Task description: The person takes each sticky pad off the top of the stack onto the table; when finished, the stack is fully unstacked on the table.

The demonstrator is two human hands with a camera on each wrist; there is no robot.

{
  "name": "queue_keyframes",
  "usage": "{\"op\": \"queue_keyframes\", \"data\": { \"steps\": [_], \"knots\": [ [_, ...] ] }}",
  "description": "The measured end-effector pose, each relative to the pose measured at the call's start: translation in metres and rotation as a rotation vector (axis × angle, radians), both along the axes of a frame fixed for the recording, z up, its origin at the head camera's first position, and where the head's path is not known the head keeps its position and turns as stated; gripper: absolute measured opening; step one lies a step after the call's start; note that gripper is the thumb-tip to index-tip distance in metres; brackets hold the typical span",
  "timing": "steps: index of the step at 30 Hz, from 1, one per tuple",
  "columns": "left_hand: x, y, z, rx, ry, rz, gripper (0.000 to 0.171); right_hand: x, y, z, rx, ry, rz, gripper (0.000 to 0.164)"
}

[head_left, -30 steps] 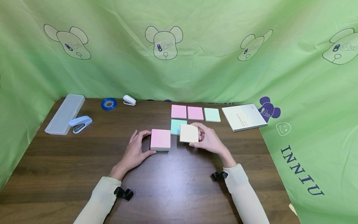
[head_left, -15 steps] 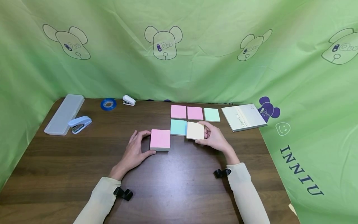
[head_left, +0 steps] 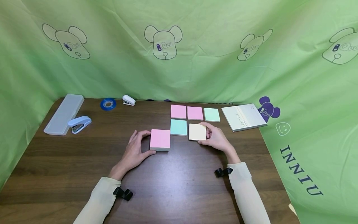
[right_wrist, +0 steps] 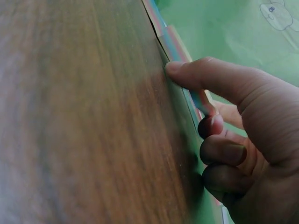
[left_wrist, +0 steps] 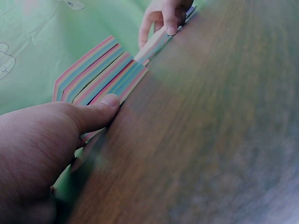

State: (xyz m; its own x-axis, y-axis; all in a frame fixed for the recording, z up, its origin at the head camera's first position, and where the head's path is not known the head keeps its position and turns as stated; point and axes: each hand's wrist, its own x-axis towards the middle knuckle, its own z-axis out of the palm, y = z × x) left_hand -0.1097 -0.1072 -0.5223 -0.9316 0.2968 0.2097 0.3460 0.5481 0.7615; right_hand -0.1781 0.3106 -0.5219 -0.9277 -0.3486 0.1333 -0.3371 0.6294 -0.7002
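Note:
My left hand (head_left: 133, 154) grips the near-left side of a tall stack of sticky note pads (head_left: 160, 139), pink on top, with thumb and fingers around it. In the left wrist view, the stack's striped edges (left_wrist: 100, 70) show several layers. My right hand (head_left: 218, 140) pinches a pale yellow sticky note pad (head_left: 197, 132) at its right side, low at the table. A teal pad (head_left: 178, 127) lies just left of it, a small gap between them. Behind are two pink pads, left (head_left: 178, 111) and right (head_left: 195, 113), and a mint pad (head_left: 212, 114).
A white notebook (head_left: 244, 117) lies at the back right. At the left are a translucent case (head_left: 64, 115), a light blue stapler (head_left: 80, 123) touching it, blue tape (head_left: 108, 104) and a small white stapler (head_left: 129, 100). Green cloth (head_left: 112, 68) hangs behind the table.
My right hand has carried the yellow pad to the right, off the teal pad's edge, and lowered it beside that pad. My left hand stays at the stack.

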Motion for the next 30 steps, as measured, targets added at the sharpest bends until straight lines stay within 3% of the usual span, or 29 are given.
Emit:
{"op": "queue_keyframes", "data": {
  "steps": [4,12,14,21,27,30],
  "knots": [
    [0.000,0.000,0.000,-0.001,0.001,-0.001,0.085,-0.010,0.010,-0.021,0.092,-0.032,-0.028,0.081],
    [-0.001,0.000,-0.001,-0.006,-0.001,0.000,0.085,-0.019,0.018,-0.036,0.125,-0.071,-0.024,0.101],
    [-0.001,0.000,-0.001,-0.006,-0.003,0.000,0.085,-0.019,0.018,-0.035,0.120,-0.063,-0.024,0.100],
    [-0.001,0.000,-0.001,-0.012,-0.001,0.002,0.085,-0.007,0.007,-0.018,0.065,-0.016,-0.009,0.074],
    [0.000,0.000,0.000,-0.005,0.000,0.000,0.085,-0.012,0.007,-0.025,0.116,-0.025,-0.041,0.075],
    [0.000,0.000,-0.001,-0.001,0.001,-0.002,0.085,-0.009,0.005,-0.020,0.109,-0.020,-0.032,0.075]
  ]
}}
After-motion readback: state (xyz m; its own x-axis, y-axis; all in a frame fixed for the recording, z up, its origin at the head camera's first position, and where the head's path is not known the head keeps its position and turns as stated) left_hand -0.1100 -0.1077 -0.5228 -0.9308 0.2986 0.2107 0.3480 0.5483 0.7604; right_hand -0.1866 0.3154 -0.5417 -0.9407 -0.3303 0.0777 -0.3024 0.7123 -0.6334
